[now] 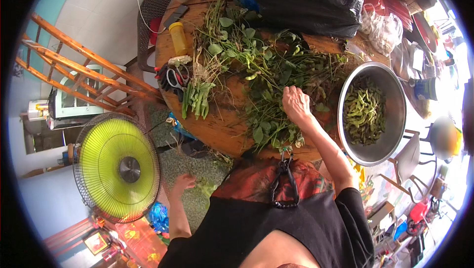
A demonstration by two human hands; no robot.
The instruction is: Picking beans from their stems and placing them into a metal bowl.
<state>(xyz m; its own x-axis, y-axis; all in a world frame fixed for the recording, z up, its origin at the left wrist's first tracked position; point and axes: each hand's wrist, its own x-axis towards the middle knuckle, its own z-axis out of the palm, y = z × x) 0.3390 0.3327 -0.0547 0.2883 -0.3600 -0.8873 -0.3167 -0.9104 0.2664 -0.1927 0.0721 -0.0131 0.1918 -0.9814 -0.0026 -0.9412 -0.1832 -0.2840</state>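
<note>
On the round wooden table (229,112) lies a spread heap of leafy soybean plants (274,79) with green pods. My right hand (297,104) is over the heap with its fingers bent; whether it grips a stem is hidden under them. My left hand (186,181) hangs low beside the table, above the floor, with green leaves near it. To the right of the heap, a wide steel basin (342,119) holds many picked pods (364,110). A cut bundle of green stems (198,99) lies at the left, next to scissors (177,77).
A yellow-capped jar (178,40), a phone (176,16) and a corn cob (180,60) are at the table's left. Corn cobs in a black plastic bag (307,12) occupy the far side. A green-bladed fan (118,168) and a wooden ladder (92,75) stand left.
</note>
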